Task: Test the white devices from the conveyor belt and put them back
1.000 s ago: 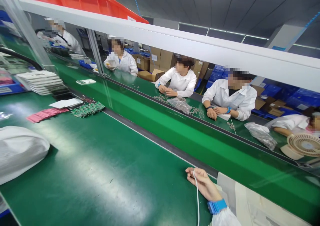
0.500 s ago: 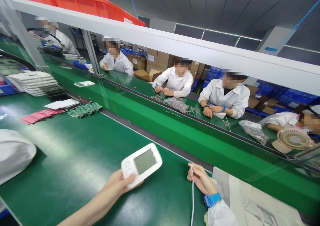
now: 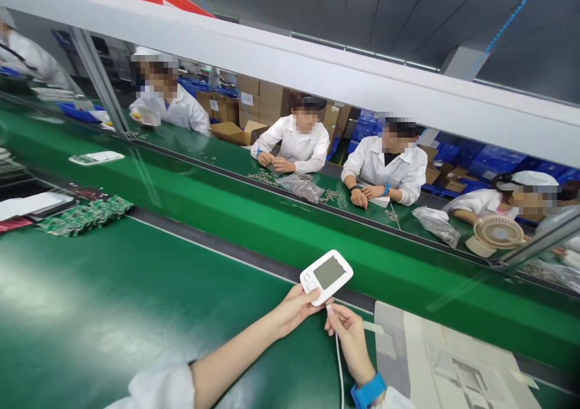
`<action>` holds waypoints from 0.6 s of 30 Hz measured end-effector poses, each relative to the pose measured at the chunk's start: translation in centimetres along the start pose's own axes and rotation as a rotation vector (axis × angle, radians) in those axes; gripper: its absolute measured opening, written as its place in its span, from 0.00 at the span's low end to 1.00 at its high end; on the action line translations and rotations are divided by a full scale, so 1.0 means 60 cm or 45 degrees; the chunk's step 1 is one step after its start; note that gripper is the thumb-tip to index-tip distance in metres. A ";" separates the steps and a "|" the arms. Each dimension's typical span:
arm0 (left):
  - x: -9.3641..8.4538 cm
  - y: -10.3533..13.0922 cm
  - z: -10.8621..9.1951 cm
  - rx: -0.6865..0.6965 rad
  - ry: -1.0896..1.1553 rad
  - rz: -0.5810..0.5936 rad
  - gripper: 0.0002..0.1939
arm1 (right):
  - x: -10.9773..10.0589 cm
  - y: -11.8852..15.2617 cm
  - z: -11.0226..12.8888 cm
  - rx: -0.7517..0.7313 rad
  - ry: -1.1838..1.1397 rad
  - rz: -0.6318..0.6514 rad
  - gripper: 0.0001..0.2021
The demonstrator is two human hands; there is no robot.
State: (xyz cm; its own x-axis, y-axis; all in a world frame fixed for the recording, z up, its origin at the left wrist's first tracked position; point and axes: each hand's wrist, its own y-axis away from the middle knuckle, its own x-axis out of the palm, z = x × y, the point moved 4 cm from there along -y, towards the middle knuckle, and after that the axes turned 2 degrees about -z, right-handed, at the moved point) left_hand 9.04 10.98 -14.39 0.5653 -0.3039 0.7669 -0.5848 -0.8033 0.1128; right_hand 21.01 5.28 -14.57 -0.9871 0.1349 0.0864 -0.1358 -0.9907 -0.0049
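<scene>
My left hand [image 3: 296, 309] is closed round the lower end of a white handheld device [image 3: 327, 277] with a grey screen and small buttons. The thumb lies on its front face. My right hand [image 3: 347, 331], with a blue band on the wrist, pinches the end of a thin white cable [image 3: 339, 370]. That cable end is right at the device's lower edge, and whether it sits in a socket I cannot tell. From my fingers the cable hangs down toward the bottom of the view.
Green circuit boards [image 3: 86, 215] lie at the left of the green table [image 3: 181, 282]. A bright green conveyor belt [image 3: 217, 222] runs behind, carrying a white panel [image 3: 96, 157]. Taped paper sheets [image 3: 448, 360] lie at right. Several co-workers in white sit across, near a fan [image 3: 496, 234].
My left hand has carried the device rightward, up to the cable end in my right hand. The right hand has shifted slightly left. The whole view has swung to the right.
</scene>
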 end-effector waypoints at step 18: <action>0.004 0.014 -0.003 -0.049 -0.102 0.017 0.20 | -0.006 0.003 0.004 0.056 0.131 -0.058 0.12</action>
State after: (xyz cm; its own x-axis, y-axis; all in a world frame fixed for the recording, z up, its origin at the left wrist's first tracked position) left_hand 8.58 10.37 -14.00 0.6013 -0.3554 0.7156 -0.6134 -0.7792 0.1284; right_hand 21.38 5.07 -14.38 -0.9838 0.1784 -0.0174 -0.1789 -0.9830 0.0409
